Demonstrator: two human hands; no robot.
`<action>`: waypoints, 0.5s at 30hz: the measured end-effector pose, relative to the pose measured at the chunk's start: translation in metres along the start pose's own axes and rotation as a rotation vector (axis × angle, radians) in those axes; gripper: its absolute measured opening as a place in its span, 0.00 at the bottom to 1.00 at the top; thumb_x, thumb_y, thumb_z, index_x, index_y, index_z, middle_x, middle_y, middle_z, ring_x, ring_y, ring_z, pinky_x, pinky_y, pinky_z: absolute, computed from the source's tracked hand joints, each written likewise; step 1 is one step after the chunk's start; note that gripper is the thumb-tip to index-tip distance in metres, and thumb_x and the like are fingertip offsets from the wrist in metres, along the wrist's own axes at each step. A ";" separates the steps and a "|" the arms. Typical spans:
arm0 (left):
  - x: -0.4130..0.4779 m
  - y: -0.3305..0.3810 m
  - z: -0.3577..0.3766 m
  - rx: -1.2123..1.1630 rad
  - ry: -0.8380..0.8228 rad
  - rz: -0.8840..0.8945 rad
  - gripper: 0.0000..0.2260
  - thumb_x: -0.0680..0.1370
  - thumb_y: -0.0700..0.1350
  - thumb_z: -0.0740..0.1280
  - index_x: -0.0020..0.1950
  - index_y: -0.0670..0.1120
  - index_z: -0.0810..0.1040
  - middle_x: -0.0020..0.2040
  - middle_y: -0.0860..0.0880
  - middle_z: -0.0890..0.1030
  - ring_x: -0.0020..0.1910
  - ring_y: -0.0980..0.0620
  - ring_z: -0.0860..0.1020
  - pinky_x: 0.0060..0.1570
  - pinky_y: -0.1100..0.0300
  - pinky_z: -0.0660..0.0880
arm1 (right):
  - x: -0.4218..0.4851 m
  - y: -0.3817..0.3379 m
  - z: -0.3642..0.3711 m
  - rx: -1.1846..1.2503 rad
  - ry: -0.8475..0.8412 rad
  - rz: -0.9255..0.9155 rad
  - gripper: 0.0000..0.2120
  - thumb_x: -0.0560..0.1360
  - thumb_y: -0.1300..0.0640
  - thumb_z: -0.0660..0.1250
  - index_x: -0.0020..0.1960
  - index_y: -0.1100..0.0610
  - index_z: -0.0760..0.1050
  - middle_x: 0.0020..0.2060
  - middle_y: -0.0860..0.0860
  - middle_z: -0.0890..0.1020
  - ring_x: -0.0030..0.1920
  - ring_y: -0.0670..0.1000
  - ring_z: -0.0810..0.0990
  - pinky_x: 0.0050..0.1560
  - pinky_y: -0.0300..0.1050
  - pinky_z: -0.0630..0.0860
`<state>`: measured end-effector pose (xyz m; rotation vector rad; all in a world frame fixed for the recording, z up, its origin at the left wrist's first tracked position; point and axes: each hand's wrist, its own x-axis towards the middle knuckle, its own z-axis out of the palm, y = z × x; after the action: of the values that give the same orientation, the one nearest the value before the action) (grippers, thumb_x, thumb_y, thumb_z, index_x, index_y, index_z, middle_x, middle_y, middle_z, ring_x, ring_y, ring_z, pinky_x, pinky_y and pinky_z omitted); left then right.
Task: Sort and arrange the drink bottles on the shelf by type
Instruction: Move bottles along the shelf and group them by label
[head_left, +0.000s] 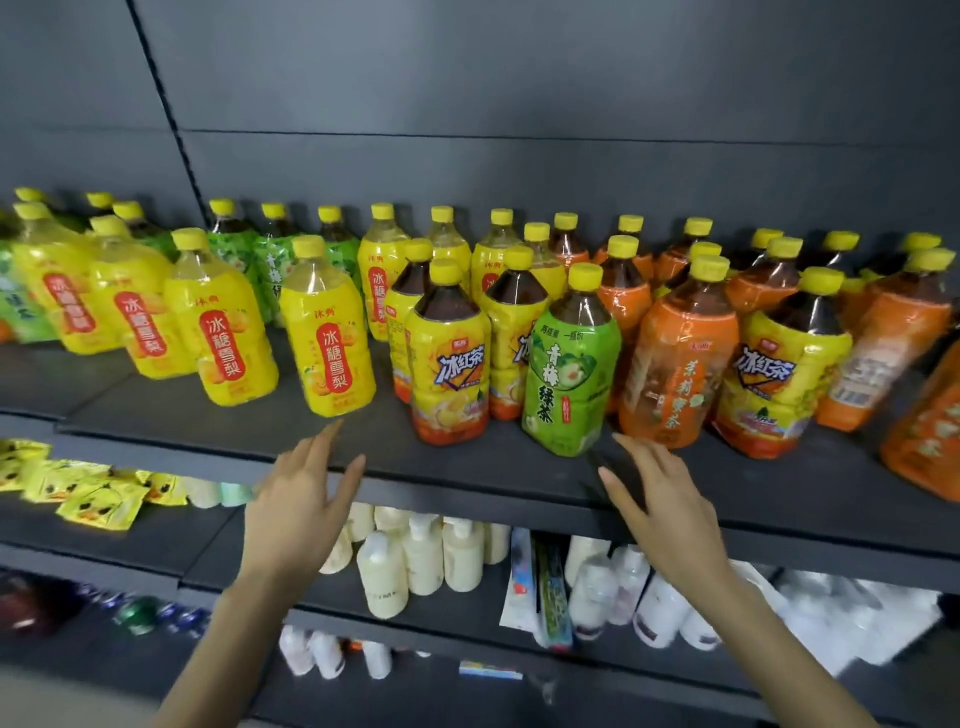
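Observation:
Yellow-capped drink bottles stand in rows on the dark shelf (218, 441). Yellow pear-drink bottles (327, 343) fill the left and middle. Green-label tea bottles (241, 254) stand behind them, and one green tea bottle (569, 374) stands at the front among yellow iced-tea bottles (449, 364) and orange-label tea bottles (675, 364). My left hand (304, 499) hovers open just below the front pear bottle. My right hand (660, 504) is open too, at the shelf edge below and to the right of the front green bottle. Neither hand touches a bottle.
Below the shelf edge are lower shelves with white lotion-type bottles (415, 561), yellow snack packets (98, 499) at the left and white packs at the right. A dark back panel rises behind the drinks. Bare shelf surface shows at the front left.

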<state>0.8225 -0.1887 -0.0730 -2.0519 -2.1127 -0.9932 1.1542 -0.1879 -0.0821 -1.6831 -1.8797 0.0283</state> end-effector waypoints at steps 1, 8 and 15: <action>-0.007 -0.005 -0.008 0.046 0.011 -0.010 0.22 0.78 0.53 0.62 0.70 0.46 0.69 0.59 0.46 0.78 0.58 0.41 0.75 0.44 0.46 0.75 | -0.006 -0.001 -0.001 -0.052 0.011 -0.029 0.20 0.80 0.48 0.59 0.69 0.54 0.69 0.64 0.50 0.74 0.63 0.52 0.71 0.45 0.45 0.72; -0.045 -0.058 -0.046 0.183 0.074 0.052 0.21 0.79 0.55 0.60 0.64 0.42 0.76 0.53 0.43 0.81 0.49 0.37 0.79 0.39 0.46 0.76 | -0.052 -0.032 0.006 -0.233 0.078 -0.082 0.27 0.77 0.41 0.50 0.61 0.57 0.76 0.54 0.53 0.81 0.52 0.55 0.81 0.42 0.48 0.79; -0.056 -0.127 -0.107 0.173 0.087 0.047 0.18 0.76 0.49 0.66 0.63 0.42 0.77 0.56 0.43 0.81 0.53 0.37 0.78 0.41 0.44 0.76 | -0.075 -0.115 0.026 -0.224 0.072 -0.060 0.27 0.77 0.41 0.51 0.64 0.58 0.74 0.57 0.54 0.80 0.55 0.58 0.80 0.50 0.52 0.78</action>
<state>0.6719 -0.2781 -0.0647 -1.9315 -2.0198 -0.8452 1.0403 -0.2686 -0.0883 -1.7475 -1.9360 -0.2731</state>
